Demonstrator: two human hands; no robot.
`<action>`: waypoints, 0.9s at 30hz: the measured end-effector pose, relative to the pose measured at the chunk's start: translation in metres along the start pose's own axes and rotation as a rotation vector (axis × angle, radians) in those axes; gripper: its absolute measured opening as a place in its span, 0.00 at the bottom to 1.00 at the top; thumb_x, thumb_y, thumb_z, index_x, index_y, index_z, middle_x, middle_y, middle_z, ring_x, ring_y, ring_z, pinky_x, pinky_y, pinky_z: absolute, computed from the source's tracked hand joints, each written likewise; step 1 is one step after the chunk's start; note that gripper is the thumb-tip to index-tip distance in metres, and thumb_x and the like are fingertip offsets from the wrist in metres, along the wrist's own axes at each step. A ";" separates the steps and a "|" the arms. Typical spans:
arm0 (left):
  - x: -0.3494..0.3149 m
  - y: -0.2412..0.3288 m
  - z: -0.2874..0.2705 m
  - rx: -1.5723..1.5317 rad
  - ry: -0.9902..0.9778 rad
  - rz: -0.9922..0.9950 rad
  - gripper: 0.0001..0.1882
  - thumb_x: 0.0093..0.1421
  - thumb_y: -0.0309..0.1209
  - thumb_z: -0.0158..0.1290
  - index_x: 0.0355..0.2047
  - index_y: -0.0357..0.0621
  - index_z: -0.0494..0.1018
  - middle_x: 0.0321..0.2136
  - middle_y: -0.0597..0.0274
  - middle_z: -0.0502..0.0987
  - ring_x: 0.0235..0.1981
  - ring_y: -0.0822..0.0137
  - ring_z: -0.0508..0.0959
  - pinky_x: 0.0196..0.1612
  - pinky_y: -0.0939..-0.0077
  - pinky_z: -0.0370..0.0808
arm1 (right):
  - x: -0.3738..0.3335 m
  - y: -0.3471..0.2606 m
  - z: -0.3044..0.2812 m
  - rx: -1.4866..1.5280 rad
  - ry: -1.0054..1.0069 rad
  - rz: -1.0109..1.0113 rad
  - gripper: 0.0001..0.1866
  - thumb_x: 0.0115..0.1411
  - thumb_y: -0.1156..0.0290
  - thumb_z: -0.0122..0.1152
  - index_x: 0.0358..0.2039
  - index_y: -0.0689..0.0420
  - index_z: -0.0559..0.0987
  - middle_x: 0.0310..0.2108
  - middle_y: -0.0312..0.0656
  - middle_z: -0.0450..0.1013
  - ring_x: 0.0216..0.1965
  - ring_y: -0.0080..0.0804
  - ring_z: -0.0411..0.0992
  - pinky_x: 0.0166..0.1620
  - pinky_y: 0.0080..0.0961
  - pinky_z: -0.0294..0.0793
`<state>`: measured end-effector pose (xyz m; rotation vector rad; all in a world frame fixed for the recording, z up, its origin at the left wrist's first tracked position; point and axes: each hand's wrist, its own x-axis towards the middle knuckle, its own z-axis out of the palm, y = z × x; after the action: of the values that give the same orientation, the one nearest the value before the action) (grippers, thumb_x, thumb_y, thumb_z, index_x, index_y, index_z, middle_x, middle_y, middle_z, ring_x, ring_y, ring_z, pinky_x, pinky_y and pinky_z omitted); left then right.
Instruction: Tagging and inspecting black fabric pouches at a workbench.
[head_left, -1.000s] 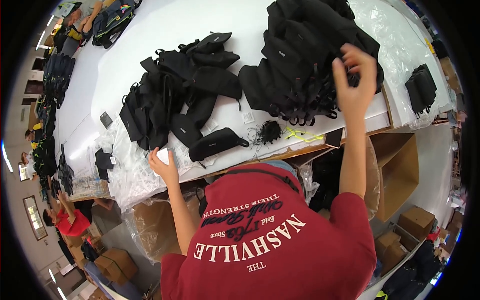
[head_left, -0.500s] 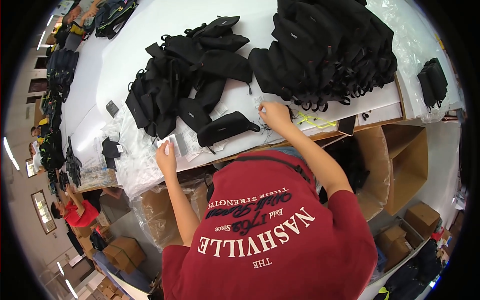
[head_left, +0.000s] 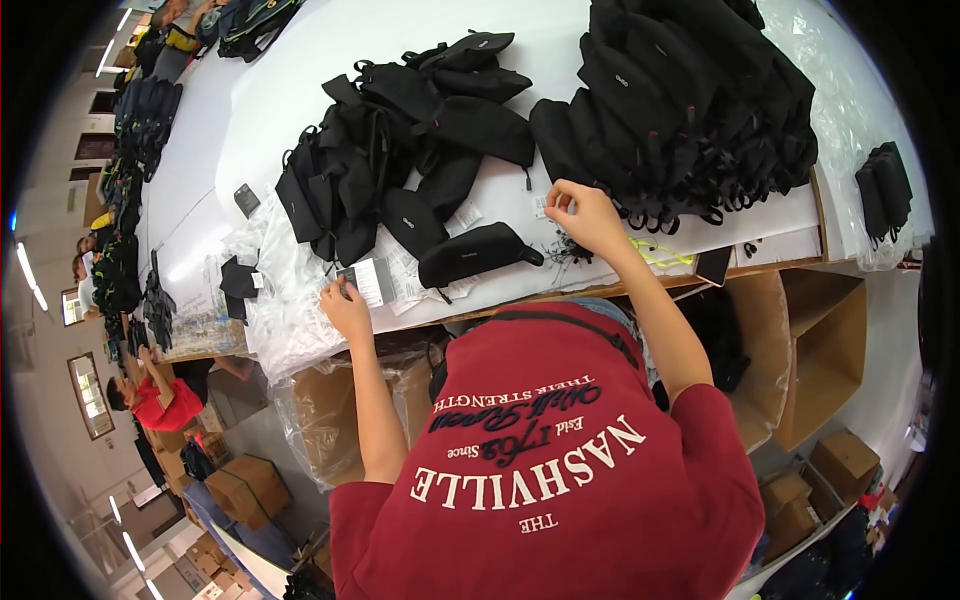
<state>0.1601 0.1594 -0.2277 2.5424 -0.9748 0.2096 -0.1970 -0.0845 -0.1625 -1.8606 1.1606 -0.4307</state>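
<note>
My left hand (head_left: pixel 346 308) is at the table's near edge with its fingers curled, beside a stack of grey and white cards (head_left: pixel 368 282). A small dark bit shows at its fingertips, too small to name. Up and to the right, my right hand (head_left: pixel 588 222) has thumb and forefinger bent together; anything between them is too small to make out. Close by are a small white label (head_left: pixel 541 206) and a tangle of thin black cords (head_left: pixel 568 248). Between my hands lies a black zipped pouch (head_left: pixel 478 256), and a loose heap of black pouches (head_left: pixel 400 140) is behind it.
A large pile of black pouches (head_left: pixel 690 110) fills the far right. Yellow-green cords (head_left: pixel 660 252) and a dark phone-like slab (head_left: pixel 713 265) sit along the near edge. Below the table stand open cardboard boxes (head_left: pixel 820 350). A person in red (head_left: pixel 170 400) is at the far left.
The view has shifted a little, moving the table scene rightward. My right hand has lifted slightly from the cords and its fingers have curled. My left hand stays by the cards, its fingers more bent.
</note>
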 end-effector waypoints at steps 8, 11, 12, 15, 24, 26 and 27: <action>0.003 0.001 -0.013 0.108 -0.072 0.071 0.17 0.56 0.36 0.54 0.44 0.42 0.75 0.33 0.55 0.76 0.36 0.55 0.75 0.43 0.66 0.71 | -0.033 -0.043 -0.040 0.401 0.126 -0.120 0.06 0.50 0.72 0.63 0.26 0.58 0.75 0.23 0.30 0.71 0.19 0.15 0.61 0.25 0.16 0.60; 0.011 0.012 -0.019 0.029 -0.122 0.012 0.17 0.56 0.34 0.52 0.43 0.40 0.75 0.31 0.51 0.79 0.32 0.53 0.78 0.39 0.65 0.73 | -0.036 -0.048 -0.040 0.482 0.202 -0.262 0.04 0.52 0.75 0.62 0.26 0.58 0.75 0.28 0.30 0.73 0.21 0.16 0.63 0.26 0.14 0.62; 0.015 0.013 -0.022 0.041 -0.099 0.012 0.15 0.56 0.33 0.51 0.42 0.38 0.75 0.31 0.49 0.79 0.32 0.52 0.78 0.38 0.63 0.73 | -0.035 -0.051 -0.041 0.407 0.231 -0.269 0.04 0.52 0.74 0.62 0.26 0.58 0.75 0.29 0.31 0.73 0.22 0.16 0.65 0.26 0.14 0.63; 0.021 0.022 -0.029 0.004 -0.020 -0.014 0.14 0.56 0.30 0.51 0.40 0.36 0.75 0.33 0.48 0.79 0.32 0.52 0.79 0.37 0.63 0.73 | -0.047 -0.073 -0.050 0.365 0.264 -0.305 0.04 0.53 0.73 0.62 0.27 0.58 0.75 0.30 0.32 0.75 0.23 0.17 0.67 0.26 0.15 0.64; -0.010 0.173 -0.079 -0.863 -0.226 0.043 0.13 0.56 0.25 0.57 0.42 0.36 0.73 0.31 0.62 0.73 0.35 0.73 0.75 0.36 0.79 0.75 | -0.053 -0.083 -0.055 0.630 0.209 -0.189 0.05 0.56 0.76 0.59 0.29 0.60 0.72 0.26 0.35 0.75 0.23 0.16 0.70 0.27 0.14 0.68; -0.018 0.202 -0.087 -0.975 -0.366 0.078 0.13 0.55 0.24 0.58 0.42 0.38 0.73 0.29 0.64 0.72 0.33 0.74 0.75 0.35 0.81 0.75 | -0.056 -0.088 -0.061 0.749 0.102 -0.184 0.05 0.56 0.76 0.59 0.30 0.60 0.72 0.24 0.35 0.74 0.23 0.16 0.70 0.27 0.15 0.68; -0.025 0.214 -0.094 -1.002 -0.445 0.096 0.13 0.55 0.24 0.58 0.42 0.38 0.73 0.28 0.65 0.72 0.32 0.75 0.75 0.35 0.82 0.74 | -0.062 -0.090 -0.063 0.870 0.007 -0.156 0.05 0.56 0.76 0.59 0.30 0.60 0.72 0.23 0.34 0.74 0.22 0.16 0.69 0.27 0.15 0.68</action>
<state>-0.0009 0.0705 -0.0812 1.6220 -0.9983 -0.6824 -0.2214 -0.0462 -0.0451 -1.1753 0.6565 -0.8673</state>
